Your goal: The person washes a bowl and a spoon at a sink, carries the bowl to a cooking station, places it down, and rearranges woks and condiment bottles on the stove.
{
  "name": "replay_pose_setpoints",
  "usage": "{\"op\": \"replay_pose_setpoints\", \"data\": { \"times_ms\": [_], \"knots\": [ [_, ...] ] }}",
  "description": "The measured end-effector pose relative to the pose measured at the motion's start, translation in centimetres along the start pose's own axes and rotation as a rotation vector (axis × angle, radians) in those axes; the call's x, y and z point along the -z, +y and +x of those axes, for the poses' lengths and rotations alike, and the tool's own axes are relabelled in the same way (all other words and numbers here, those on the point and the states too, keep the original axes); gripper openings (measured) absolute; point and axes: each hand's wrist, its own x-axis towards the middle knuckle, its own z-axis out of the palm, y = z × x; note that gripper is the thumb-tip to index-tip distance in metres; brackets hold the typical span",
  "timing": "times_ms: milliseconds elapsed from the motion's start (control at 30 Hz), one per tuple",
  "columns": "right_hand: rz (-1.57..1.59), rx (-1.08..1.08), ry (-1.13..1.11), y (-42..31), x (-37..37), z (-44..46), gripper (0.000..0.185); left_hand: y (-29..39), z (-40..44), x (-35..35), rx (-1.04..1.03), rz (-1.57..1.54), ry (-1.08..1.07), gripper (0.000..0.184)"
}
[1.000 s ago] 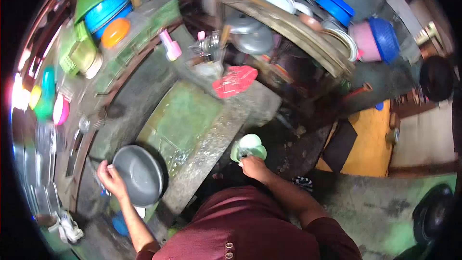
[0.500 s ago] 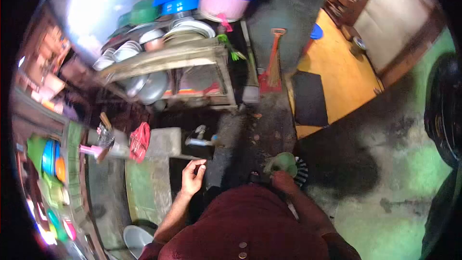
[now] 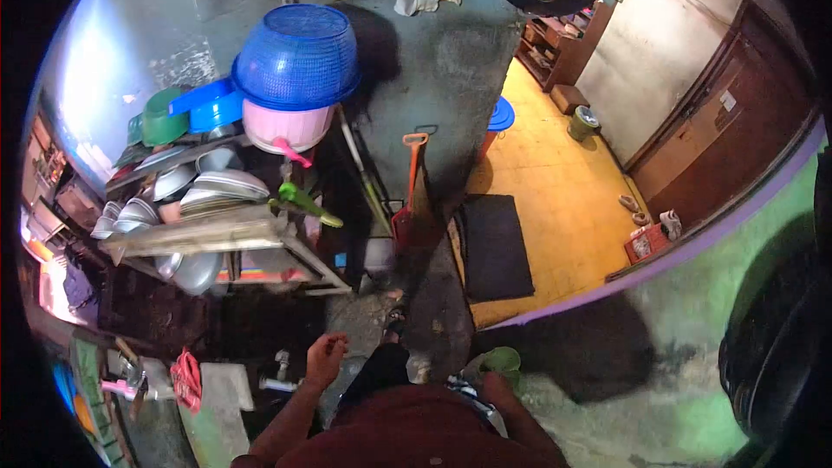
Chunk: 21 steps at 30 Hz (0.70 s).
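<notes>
My right hand (image 3: pixel 497 388) is low in front of my body, closed at a light green plastic container (image 3: pixel 503 362), round and cup-like. Its fingers are partly hidden behind my wrist. Beside that hand, close against my body, is a black-and-white patterned cloth (image 3: pixel 469 392); whether the hand also grips it I cannot tell. My left hand (image 3: pixel 325 357) hangs in the air at my left with loosely bent fingers and nothing visible in it. A metal tap (image 3: pixel 279 376) lies just left of it, apart from the hand.
A wooden rack (image 3: pixel 204 236) with stacked bowls (image 3: pixel 227 187) and a blue basket (image 3: pixel 297 56) stands ahead on the left. A red dustpan (image 3: pixel 403 224) leans by the wall. Beyond a raised sill, a dark mat (image 3: pixel 497 247) lies on the yellow floor (image 3: pixel 563 243). Large dark pans hang at right.
The view has swung right and up, showing more of the doorway and yellow room. The rack looks nearer. The green container stays with my right hand; a leg now shows stepping forward.
</notes>
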Motion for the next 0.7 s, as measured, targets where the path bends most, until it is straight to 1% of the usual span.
{"op": "replay_pose_setpoints", "data": {
  "times_ms": [33, 100, 167, 200, 233, 267, 333, 367, 400, 433, 467, 500, 600, 633, 667, 700],
  "knots": [
    [0.061, -0.012, 0.038, -0.6, 1.6, 0.8, 0.029, 0.9, 1.9, -0.8, 0.017, 0.057, -0.023, 0.021],
    [0.127, -0.043, 0.084, -1.5, 5.2, 3.5, 0.031, 1.4, 6.6, -2.7, 0.032, 0.053, -0.052, 0.021],
    [0.030, 0.105, 0.121, -2.3, 9.3, 6.0, 0.028, 3.0, 11.9, -4.9, 0.045, 0.059, -0.091, 0.022],
    [0.044, 0.084, 0.118, -2.4, 11.0, 7.0, 0.028, 4.5, 14.6, -6.5, 0.105, 0.080, -0.102, 0.022],
    [0.050, 0.048, 0.203, -2.2, 12.5, 8.4, 0.026, 5.6, 17.2, -7.8, 0.166, 0.109, -0.117, 0.023],
    [0.058, 0.013, 0.300, -1.9, 14.1, 10.1, 0.023, 6.3, 20.0, -9.2, 0.161, 0.124, -0.145, 0.023],
    [0.088, -0.128, 0.306, 0.2, 16.0, 14.8, 0.026, 7.2, 25.4, -12.1, -0.029, 0.137, -0.345, 0.024],
    [-0.007, -0.040, 0.275, 0.7, 18.5, 15.5, 0.028, 8.3, 27.8, -13.5, -0.025, 0.163, -0.384, 0.024],
    [-0.098, 0.048, 0.248, 1.3, 21.1, 16.3, 0.030, 9.7, 30.5, -15.5, -0.114, 0.218, -0.443, 0.025],
    [-0.059, 0.021, 0.254, 2.2, 21.8, 17.6, 0.030, 11.2, 32.9, -17.6, -0.207, 0.267, -0.504, 0.025],
    [0.092, -0.125, 0.383, 3.5, 22.4, 19.4, 0.031, 12.6, 35.0, -20.0, -0.211, 0.282, -0.544, 0.025],
    [0.234, -0.272, 0.513, 4.7, 23.0, 20.9, 0.032, 14.0, 37.0, -22.6, -0.217, 0.221, -0.610, 0.025],
    [0.348, -0.379, 0.534, 8.5, 25.8, 24.0, 0.032, 16.4, 43.1, -31.1, -0.241, 0.110, -0.762, 0.025],
    [0.442, -0.485, 0.439, 9.5, 27.3, 24.7, 0.035, 17.2, 45.0, -34.3, -0.256, 0.058, -0.816, 0.025],
    [0.430, -0.493, 0.470, 11.6, 27.3, 26.0, 0.036, 18.1, 46.7, -37.2, -0.268, 0.054, -0.834, 0.025],
    [0.443, -0.506, 0.448, 13.5, 27.5, 26.9, 0.035, 19.9, 48.2, -39.8, -0.317, 0.128, -0.845, 0.025]
  ]
}}
